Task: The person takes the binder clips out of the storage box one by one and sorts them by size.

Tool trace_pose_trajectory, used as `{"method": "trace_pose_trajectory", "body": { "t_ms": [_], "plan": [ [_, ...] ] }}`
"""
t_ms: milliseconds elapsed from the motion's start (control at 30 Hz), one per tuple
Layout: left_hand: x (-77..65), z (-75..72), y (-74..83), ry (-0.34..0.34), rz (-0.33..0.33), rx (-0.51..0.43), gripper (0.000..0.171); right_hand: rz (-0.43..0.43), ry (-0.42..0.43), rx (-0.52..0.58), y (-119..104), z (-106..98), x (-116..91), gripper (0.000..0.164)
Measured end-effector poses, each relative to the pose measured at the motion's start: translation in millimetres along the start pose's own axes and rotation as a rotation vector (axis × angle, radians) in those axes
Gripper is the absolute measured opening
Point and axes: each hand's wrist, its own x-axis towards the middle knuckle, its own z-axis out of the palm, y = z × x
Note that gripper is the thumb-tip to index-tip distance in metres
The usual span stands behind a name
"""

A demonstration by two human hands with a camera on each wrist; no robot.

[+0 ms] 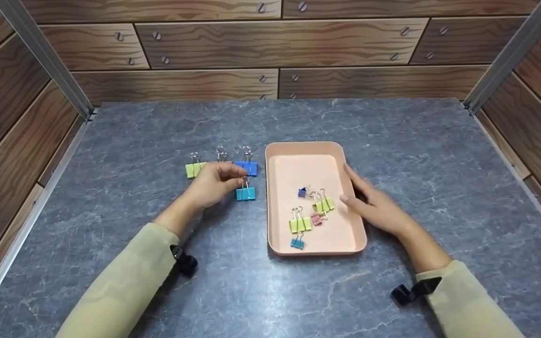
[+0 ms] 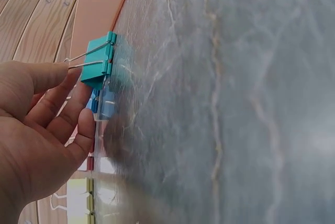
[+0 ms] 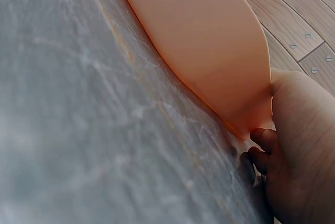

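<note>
My left hand point(image 1: 214, 183) pinches the wire handles of a teal binder clip point(image 1: 245, 193) between thumb and fingers, left of the tray. In the left wrist view the teal clip point(image 2: 99, 60) is right at the tabletop. A pink tray point(image 1: 315, 176) lies in the middle of the table. My right hand point(image 1: 378, 206) grips its right wall, thumb over the rim and fingers along the outside. Inside the tray are two yellow-green binder clips point(image 1: 324, 205), a pink one point(image 1: 316, 218), a small dark blue one point(image 1: 302, 192) and a small teal one point(image 1: 297, 243).
Behind the left hand, a blue binder clip point(image 1: 247, 169) and a yellow-green clip point(image 1: 194, 170) lie on the table, with another clip's handles point(image 1: 222, 153) between them, its body mostly hidden. Wood-patterned walls point(image 1: 280, 44) enclose the back and sides of the marbled table point(image 1: 392, 136).
</note>
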Motion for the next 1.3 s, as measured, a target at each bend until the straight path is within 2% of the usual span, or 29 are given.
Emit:
{"method": "trace_pose_trajectory", "body": {
  "t_ms": [167, 400, 567, 733, 933, 1100, 1300],
  "plan": [
    [-2.3, -9.1, 5.5, 0.017, 0.000, 0.021, 0.021, -0.002, 0.002, -0.005, 0, 0, 0, 0.078],
    [-5.3, -25.9, 29.3, 0.031, 0.032, 0.038, 0.021, -0.012, 0.004, -0.011, -1, 0, -1, 0.078],
    [-8.1, -25.8, 48.3, -0.008, 0.050, 0.031, 0.021, -0.012, 0.004, -0.017, -1, -1, 0, 0.079],
    [-8.0, -9.5, 60.4, -0.090, 0.124, 0.029, 0.022, -0.004, 0.003, -0.016, 0, 0, 0, 0.079],
    [-6.3, 18.5, 65.0, -0.224, 0.186, 0.019, 0.023, 0.004, -0.003, -0.026, 1, 0, 1, 0.079],
    [-3.5, 39.5, 66.8, -0.306, 0.191, 0.017, 0.024, -0.001, -0.003, -0.033, 1, -1, 1, 0.079],
    [0.4, 56.1, 65.0, -0.360, 0.167, 0.032, 0.025, -0.008, -0.003, -0.024, 0, 0, 1, 0.078]
  ]
}}
